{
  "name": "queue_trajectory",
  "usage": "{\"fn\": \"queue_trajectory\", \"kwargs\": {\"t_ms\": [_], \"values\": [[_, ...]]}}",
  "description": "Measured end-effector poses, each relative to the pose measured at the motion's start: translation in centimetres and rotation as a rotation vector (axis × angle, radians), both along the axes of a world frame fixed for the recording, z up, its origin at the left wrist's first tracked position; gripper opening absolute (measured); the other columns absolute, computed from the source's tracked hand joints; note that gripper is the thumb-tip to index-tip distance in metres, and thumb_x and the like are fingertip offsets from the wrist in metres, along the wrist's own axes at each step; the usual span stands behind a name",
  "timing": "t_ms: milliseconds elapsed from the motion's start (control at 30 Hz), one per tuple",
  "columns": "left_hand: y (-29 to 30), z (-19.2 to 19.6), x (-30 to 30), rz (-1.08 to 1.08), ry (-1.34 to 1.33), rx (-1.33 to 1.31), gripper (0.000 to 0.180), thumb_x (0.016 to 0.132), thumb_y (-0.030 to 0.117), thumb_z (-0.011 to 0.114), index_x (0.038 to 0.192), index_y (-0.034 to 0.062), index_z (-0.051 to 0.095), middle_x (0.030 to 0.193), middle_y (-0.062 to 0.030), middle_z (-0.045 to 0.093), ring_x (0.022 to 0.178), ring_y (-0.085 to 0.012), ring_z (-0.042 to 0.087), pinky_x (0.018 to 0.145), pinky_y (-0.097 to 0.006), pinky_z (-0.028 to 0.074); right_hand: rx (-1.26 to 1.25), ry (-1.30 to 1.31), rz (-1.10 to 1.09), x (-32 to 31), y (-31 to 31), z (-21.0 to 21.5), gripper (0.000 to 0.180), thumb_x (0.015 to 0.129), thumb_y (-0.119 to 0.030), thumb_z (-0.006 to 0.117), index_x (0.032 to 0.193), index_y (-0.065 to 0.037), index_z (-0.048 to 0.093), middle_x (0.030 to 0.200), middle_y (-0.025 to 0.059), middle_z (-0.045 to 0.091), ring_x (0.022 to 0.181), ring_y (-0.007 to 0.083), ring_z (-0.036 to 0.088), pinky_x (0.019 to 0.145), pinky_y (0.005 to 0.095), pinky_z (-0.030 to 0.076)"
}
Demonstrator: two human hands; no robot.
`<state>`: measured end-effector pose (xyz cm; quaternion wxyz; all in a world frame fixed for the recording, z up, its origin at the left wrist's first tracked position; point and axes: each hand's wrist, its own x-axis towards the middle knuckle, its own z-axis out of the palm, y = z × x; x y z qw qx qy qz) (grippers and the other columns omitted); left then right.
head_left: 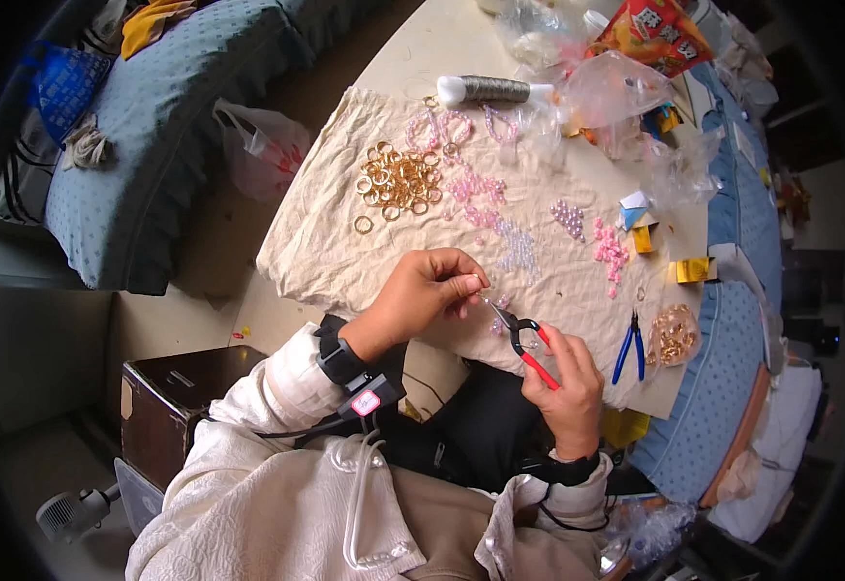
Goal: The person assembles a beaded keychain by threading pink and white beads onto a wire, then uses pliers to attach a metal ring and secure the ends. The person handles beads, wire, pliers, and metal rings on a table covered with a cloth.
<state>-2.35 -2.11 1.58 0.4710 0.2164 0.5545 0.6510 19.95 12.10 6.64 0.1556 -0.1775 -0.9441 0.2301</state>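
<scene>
My right hand [568, 382] is wrapped round the red-handled pliers [527, 351], whose jaws point up and left. The tips of the pliers meet the fingertips of my left hand [437, 290]. Those left fingers are pinched together on something too small to make out. Both hands are over the near part of a crumpled beige cloth [325, 242]. Just beyond them lie pale clear beads [517, 247] and pink beads [476, 189]. A pile of gold rings [398, 182] is farther left. Blue-handled pliers [629, 347] rest to the right of my right hand.
A spool of grey wire [485, 90] lies at the far side, near strung pink bead loops [439, 131]. Purple beads [568, 220] and bright pink beads [610, 254] lie right. A bag of gold pieces [674, 334] sits by the right edge. Plastic bags [616, 97] crowd the far right.
</scene>
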Motion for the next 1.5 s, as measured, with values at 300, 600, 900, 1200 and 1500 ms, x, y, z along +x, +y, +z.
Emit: {"fn": "queue_trajectory", "kwargs": {"t_ms": [300,600,900,1200,1500], "values": [[0.2,-1.5,-0.3,0.195,0.14,-0.042,0.007,0.101,0.007,0.069,0.099,0.0009,0.072,0.077,0.0019,0.067,0.065,-0.0049,0.057,0.06,-0.023,0.047,0.074,0.032,-0.008,-2.0,-1.0,-1.4,0.049,0.082,-0.019,0.079,0.127,-0.004,0.066,0.103,0.0141,0.067,0.092,0.036,0.069,0.078,0.0449,0.057],[0.0,-1.8,-0.9,0.223,0.36,-0.044,0.007,0.097,-0.003,0.068,0.097,0.0005,0.075,0.084,0.0007,0.072,0.074,-0.0051,0.061,0.068,-0.023,0.05,0.061,0.022,-0.017,-1.4,-0.7,-1.5,0.052,0.082,-0.019,0.08,0.129,-0.003,0.065,0.103,0.0148,0.066,0.091,0.0368,0.068,0.077,0.0453,0.057],[0.0,-2.0,-1.0,0.238,0.349,-0.029,0.009,0.095,-0.006,0.067,0.094,0.0004,0.074,0.082,-0.0007,0.073,0.073,-0.0059,0.062,0.065,-0.024,0.05,0.019,0.014,-0.011,-0.9,-0.4,-1.9,0.051,0.082,-0.018,0.079,0.129,-0.004,0.065,0.103,0.0149,0.066,0.09,0.0374,0.068,0.076,0.0451,0.057],[-0.2,-2.0,-0.5,0.256,0.614,-0.022,0.013,0.088,-0.012,0.066,0.091,-0.001,0.073,0.078,-0.0026,0.071,0.071,-0.0071,0.064,0.064,-0.025,0.052,-0.135,-0.004,-0.047,-0.1,-0.5,-2.1,0.049,0.082,-0.016,0.079,0.128,-0.006,0.065,0.101,0.0138,0.066,0.089,0.0359,0.068,0.075,0.0434,0.057],[-0.4,-2.3,-0.3,0.245,0.401,-0.095,0.012,0.093,-0.01,0.065,0.091,-0.0013,0.072,0.077,-0.0006,0.069,0.066,-0.0048,0.06,0.058,-0.023,0.048,-0.198,0.02,-0.048,-0.1,-1.0,-2.7,0.042,0.085,-0.014,0.077,0.126,-0.008,0.067,0.095,0.0132,0.063,0.082,0.0351,0.066,0.071,0.0426,0.055]]}}
